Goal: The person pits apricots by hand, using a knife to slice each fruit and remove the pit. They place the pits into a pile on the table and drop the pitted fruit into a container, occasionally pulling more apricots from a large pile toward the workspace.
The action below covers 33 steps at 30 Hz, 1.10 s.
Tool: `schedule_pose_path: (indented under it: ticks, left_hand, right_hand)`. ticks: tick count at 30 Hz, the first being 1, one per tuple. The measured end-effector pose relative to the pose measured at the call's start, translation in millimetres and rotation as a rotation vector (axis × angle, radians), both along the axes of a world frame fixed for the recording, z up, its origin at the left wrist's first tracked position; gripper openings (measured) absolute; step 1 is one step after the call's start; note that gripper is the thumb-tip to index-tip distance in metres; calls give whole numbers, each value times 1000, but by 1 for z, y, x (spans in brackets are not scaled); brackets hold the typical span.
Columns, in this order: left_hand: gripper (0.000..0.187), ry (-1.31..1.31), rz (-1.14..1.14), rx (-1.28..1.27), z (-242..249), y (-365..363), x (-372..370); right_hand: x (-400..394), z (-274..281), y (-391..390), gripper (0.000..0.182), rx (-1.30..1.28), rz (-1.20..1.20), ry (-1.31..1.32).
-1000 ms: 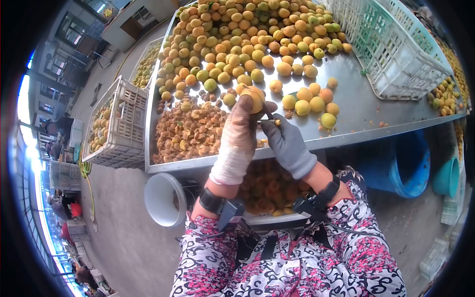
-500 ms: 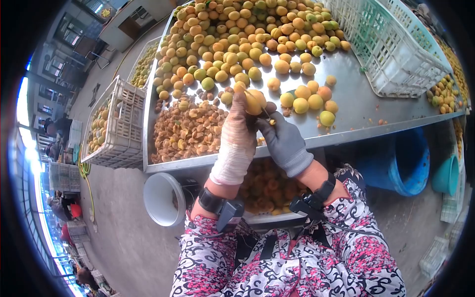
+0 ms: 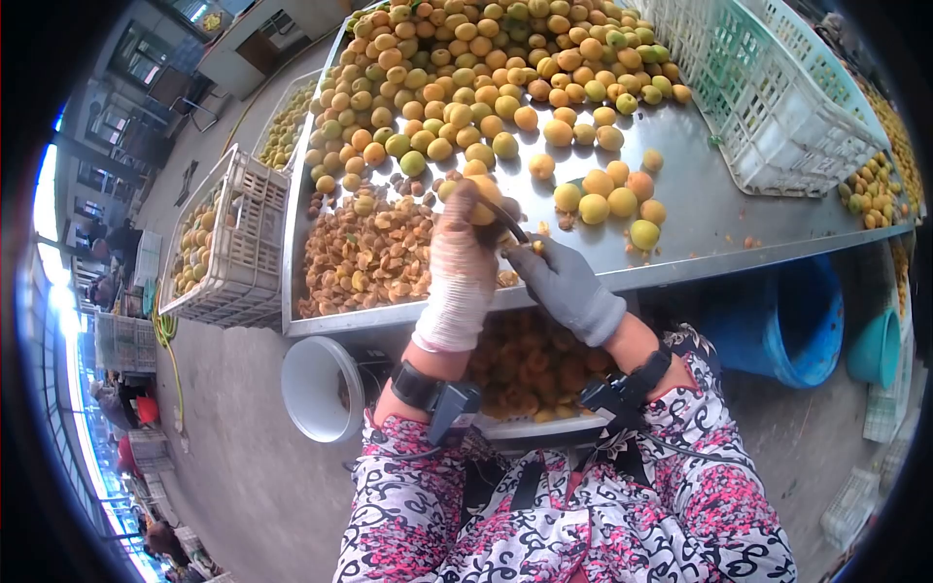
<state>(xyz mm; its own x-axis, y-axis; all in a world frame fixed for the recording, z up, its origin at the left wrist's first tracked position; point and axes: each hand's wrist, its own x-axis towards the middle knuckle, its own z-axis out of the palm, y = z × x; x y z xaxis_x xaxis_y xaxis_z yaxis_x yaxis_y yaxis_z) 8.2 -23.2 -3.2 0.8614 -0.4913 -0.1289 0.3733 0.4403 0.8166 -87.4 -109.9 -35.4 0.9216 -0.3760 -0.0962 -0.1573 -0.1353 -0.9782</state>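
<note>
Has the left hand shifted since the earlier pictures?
Yes: the left hand has moved slightly left, farther from the loose fruits on the metal table.

Reaching both forearms (image 3: pixel 439 361) forward and kinda meeting in the middle. Holding the left hand (image 3: pixel 459 253) upright, fingers curled, glove whitish with brown-stained fingertips (image 3: pixel 459 201). Angling the gray-gloved right hand (image 3: pixel 564 287) inward, fingers bent, close to the left. Wearing chunky black straps (image 3: pixel 416 386) around both wrists.
</note>
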Motion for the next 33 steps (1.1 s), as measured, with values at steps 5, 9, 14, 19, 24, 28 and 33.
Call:
schedule_pose_path:
  ticks: [5,9,14,19,24,28,33]
  left_hand:
    - [38,-540,-75,361,13,14,-6]
    - [54,-1373,-155,656,-2,13,-16]
    - [45,-1087,-88,524,-15,2,-25]
    - [50,132,-223,-61,-20,-5,-11]
    - [60,54,-528,-82,-13,16,-6]
    - [63,38,-515,-79,-10,23,-9]
    - [63,242,-274,-86,0,18,-7]
  right_hand:
    - [-21,35,-45,42,563,110,18]
    - [-13,41,-18,39,615,-10,-259]
    - [-14,39,-13,33,858,8,-273]
    - [-12,22,-19,31,773,-97,-333]
    - [-18,29,-37,42,1064,-96,-200]
    - [-22,34,-41,43,901,-25,-199]
    - [-30,48,-34,34,583,201,36]
